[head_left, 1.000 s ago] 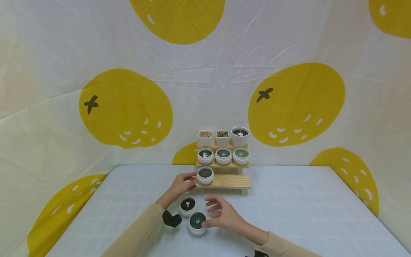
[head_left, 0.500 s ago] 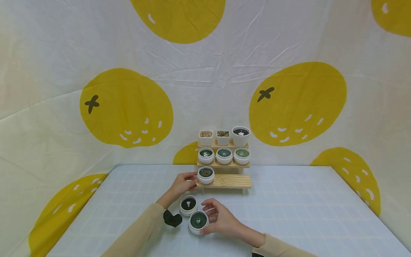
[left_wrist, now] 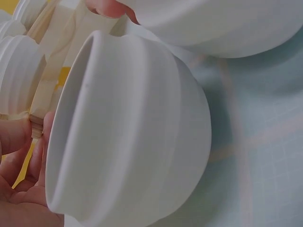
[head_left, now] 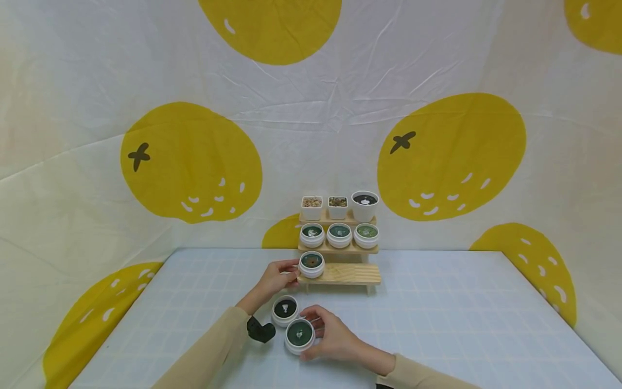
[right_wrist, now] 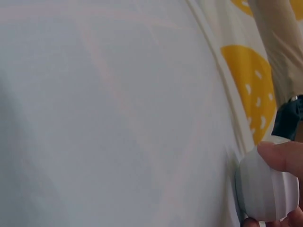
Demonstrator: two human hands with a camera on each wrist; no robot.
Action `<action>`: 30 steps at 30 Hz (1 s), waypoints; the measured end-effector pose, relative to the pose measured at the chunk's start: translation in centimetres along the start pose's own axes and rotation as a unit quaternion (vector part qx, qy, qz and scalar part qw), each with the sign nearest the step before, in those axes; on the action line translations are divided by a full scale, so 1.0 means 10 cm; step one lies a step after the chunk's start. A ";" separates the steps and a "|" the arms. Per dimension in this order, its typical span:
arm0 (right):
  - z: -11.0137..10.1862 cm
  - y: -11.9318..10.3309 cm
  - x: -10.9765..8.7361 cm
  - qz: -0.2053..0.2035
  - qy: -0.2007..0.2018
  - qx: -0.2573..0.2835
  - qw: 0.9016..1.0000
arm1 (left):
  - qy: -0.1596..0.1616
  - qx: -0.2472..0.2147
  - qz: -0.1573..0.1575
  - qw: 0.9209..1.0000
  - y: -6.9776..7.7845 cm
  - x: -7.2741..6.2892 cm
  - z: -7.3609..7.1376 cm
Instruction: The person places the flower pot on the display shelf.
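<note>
My left hand (head_left: 273,278) grips the left end of the bottom shelf of a tiered wooden stand (head_left: 347,274); the left wrist view shows the thumb (left_wrist: 14,136) against the wood. On that end sits a white pot (head_left: 311,262) with a brown-and-green top. My right hand (head_left: 334,336) holds a round white pot (head_left: 299,334) with a dark green top, thumb and fingers around its right side. Just behind it stands a white pot with a black top (head_left: 285,309), whose side fills much of the left wrist view. Whether the held pot touches the tabletop cannot be told.
Three round white pots, one of them a green-topped pot (head_left: 366,234), line the middle shelf. Two square pots (head_left: 312,207) and a larger round pot (head_left: 364,206) stand on top. A pale checked cloth (head_left: 437,313) covers the table; a fruit-print curtain (head_left: 316,146) hangs behind.
My right hand has moved left onto the green-topped pot, its fingers and thumb closing around it. The left hand stays at the stand's end.
</note>
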State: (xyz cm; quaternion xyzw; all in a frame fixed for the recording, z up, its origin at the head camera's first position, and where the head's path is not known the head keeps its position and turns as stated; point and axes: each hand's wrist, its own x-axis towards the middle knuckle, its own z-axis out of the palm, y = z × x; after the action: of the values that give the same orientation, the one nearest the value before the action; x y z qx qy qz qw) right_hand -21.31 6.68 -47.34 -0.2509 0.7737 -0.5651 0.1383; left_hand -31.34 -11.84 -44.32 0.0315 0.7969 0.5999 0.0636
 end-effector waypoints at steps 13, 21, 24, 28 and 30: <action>-0.01 -0.03 -0.04 -0.013 0.007 0.001 1.000 | 0.000 -0.001 0.006 1.000 -0.02 0.04 0.01; -0.08 0.03 -0.07 -0.016 0.012 -0.011 1.000 | -0.003 0.004 0.001 1.000 -0.02 0.03 -0.01; -0.12 0.05 -0.09 -0.015 0.012 -0.017 1.000 | -0.005 0.005 0.002 1.000 -0.02 0.03 -0.01; -0.19 0.04 -0.10 -0.015 0.016 -0.027 0.999 | -0.006 0.007 0.002 1.000 -0.01 0.02 -0.01; -0.23 0.04 -0.11 -0.017 0.024 -0.036 0.999 | -0.007 0.006 0.002 1.000 -0.01 0.02 0.00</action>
State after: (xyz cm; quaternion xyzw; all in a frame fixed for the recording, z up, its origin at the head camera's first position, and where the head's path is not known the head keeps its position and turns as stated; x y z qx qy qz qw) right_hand -21.61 9.24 -47.03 -0.2550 0.7926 -0.5446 0.1013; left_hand -31.55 -11.86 -44.41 0.0376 0.8001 0.5948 0.0680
